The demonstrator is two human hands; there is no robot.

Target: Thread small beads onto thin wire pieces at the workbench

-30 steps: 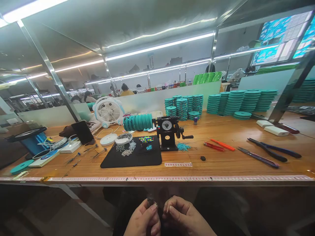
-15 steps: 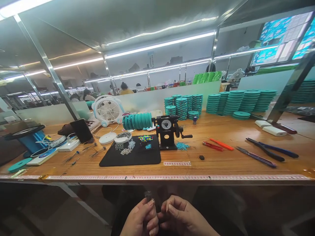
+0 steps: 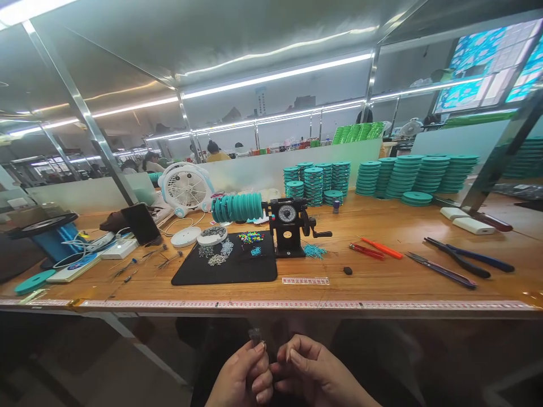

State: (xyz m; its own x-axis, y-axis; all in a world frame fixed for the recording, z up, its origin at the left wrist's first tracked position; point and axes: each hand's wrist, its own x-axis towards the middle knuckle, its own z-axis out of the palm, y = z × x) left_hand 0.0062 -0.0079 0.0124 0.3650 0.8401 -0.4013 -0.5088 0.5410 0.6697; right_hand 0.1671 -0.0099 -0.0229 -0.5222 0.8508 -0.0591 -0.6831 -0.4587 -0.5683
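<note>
Below the bench edge, my left hand [image 3: 244,373] is closed on a small bundle of thin dark pieces [image 3: 255,334], whose tips stick up past the thumb. Their exact kind is too small to tell. Close beside it, my right hand [image 3: 311,367] has its thumb and fingertips drawn together in a pinch. Whatever is between those fingertips, if anything, I cannot make out. On the bench ahead, a black mat [image 3: 229,273] carries small piles of coloured beads [image 3: 251,238] and metal bits [image 3: 218,260], with a white round dish [image 3: 212,240] at its upper edge.
A black hand-cranked winder [image 3: 287,229] holds a row of teal spools [image 3: 237,208]. More teal spool stacks [image 3: 407,176] stand behind. Scissors [image 3: 441,270], pliers [image 3: 469,259] and an orange tool [image 3: 382,247] lie right. A fan [image 3: 186,189] and phone [image 3: 141,225] are left. Tape measure [image 3: 271,305] lines the edge.
Both hands stay almost in place, with only slight shifts of the fingers. The left hand still grips the dark bundle.
</note>
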